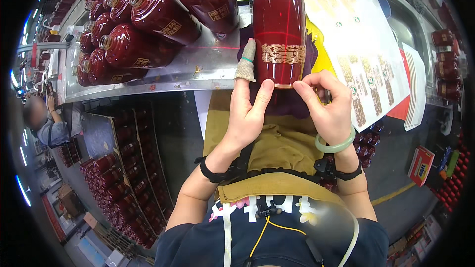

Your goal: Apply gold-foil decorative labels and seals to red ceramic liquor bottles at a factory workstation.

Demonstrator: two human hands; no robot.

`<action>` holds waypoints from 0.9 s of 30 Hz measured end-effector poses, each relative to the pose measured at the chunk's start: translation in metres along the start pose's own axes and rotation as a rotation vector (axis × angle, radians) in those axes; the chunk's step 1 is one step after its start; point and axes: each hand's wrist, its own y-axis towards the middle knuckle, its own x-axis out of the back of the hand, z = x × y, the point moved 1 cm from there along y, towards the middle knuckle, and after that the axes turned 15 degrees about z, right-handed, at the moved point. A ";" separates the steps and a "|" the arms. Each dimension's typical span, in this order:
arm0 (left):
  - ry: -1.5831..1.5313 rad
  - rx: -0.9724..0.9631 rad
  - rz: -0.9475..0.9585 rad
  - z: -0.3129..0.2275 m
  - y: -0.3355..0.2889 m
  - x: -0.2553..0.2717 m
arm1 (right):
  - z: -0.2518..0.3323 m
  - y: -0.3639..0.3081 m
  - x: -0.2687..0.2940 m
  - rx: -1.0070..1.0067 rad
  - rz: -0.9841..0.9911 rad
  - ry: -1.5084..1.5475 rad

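A dark red glass bottle lies in front of me, neck pointing away, on a dark purple cloth. A gold patterned band crosses its lower part. My left hand is at the base's left side, fingers apart. Its thumb tip meets the bottle's bottom edge, and a cloth finger cover sits on the stretched forefinger beside the glass. My right hand is closed in a pinch at the base's lower right corner, thumb against the edge. Whatever lies between those fingertips is hidden.
Several similar red bottles are stacked on the metal table to the left. Sheets with gold patterned decals spread out at right, beside a metal basin. Crates of red bottles stand lower left; another person is at far left.
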 end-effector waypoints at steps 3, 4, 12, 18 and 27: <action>0.031 -0.032 0.021 -0.002 -0.002 0.000 | -0.001 0.000 -0.001 -0.005 -0.002 0.002; 0.030 -0.047 0.006 -0.001 -0.003 0.000 | 0.000 0.000 -0.001 0.000 -0.004 0.001; 0.382 -0.270 -0.291 0.014 -0.015 0.003 | 0.002 0.002 0.000 0.010 0.007 -0.007; 0.849 -0.476 -0.299 0.013 -0.009 0.000 | 0.005 0.002 -0.001 0.005 0.005 -0.016; 1.010 -0.518 -0.219 0.005 -0.003 0.003 | 0.005 0.002 0.033 -0.014 0.184 -0.085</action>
